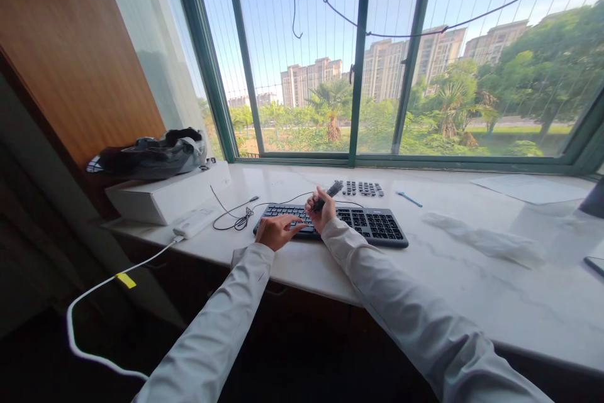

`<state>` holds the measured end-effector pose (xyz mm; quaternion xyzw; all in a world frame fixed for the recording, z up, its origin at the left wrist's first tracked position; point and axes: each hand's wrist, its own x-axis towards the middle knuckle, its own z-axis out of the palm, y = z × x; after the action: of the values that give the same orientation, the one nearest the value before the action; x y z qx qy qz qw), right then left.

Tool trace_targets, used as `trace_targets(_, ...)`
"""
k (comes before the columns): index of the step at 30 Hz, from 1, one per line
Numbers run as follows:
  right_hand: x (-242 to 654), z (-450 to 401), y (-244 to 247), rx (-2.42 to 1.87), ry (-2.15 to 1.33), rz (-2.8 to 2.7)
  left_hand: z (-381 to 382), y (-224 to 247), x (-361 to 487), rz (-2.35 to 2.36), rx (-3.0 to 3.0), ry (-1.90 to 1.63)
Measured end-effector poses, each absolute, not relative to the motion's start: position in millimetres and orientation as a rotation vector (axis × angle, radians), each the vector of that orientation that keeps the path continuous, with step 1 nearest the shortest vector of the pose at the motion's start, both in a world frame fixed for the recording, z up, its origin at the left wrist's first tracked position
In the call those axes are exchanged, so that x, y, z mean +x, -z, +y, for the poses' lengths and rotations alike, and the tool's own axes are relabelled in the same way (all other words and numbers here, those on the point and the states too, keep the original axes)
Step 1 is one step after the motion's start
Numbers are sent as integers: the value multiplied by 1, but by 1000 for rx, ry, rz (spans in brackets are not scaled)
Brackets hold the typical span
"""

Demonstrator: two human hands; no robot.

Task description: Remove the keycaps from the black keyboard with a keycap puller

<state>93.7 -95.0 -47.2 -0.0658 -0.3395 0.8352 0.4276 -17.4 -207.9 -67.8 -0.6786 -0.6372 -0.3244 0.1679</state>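
- The keyboard (352,222) lies on the white worktop (495,290) under the window, its long axis running left to right across the view, tilted a little so the right end sits nearer the person.
- The left hand (278,231) rests on the keyboard's left end, fingers (295,224) spread flat and pointing right along the key rows; they hold nothing.
- The right hand (321,209) is just beside the left hand, over the keys a little further back, fingers curled tight around a dark tool (329,193).
- The tool sticks up and away from the fist, toward the window; its working end cannot be made out.
- A cluster of loose keycaps (362,188) lies on the worktop just behind the keyboard, to the right of the tool tip. The right hand is the nearer one to them.
- The keyboard's cable (238,214) loops off to the left, toward a white power strip (193,223) and a white box (165,195) with a dark bag (151,154) on top.
- A blue pen-like thing (409,199) lies further right, well apart from both hands.
- There is a small pale mark on the keyboard's upper right edge, too small to read; no other writing can be read.
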Motion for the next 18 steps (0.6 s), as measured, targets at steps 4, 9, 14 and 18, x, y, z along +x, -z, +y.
trace_targets(4, 96, -94, 44, -246, -2097, -898, -206, 72, -20, -1793, -1797, 920)
trace_targets(9, 96, -91, 39, -535, -2138, -1023, -205, 75, -23, -1671, -1742, 959)
trace_targets(14, 92, -93, 38, -774, -1996, -990, -206, 74, -24, -1579, -1748, 936)
trace_targets(18, 91, -94, 39, -728, -1995, -981, -206, 74, -25, -1582, -1757, 912)
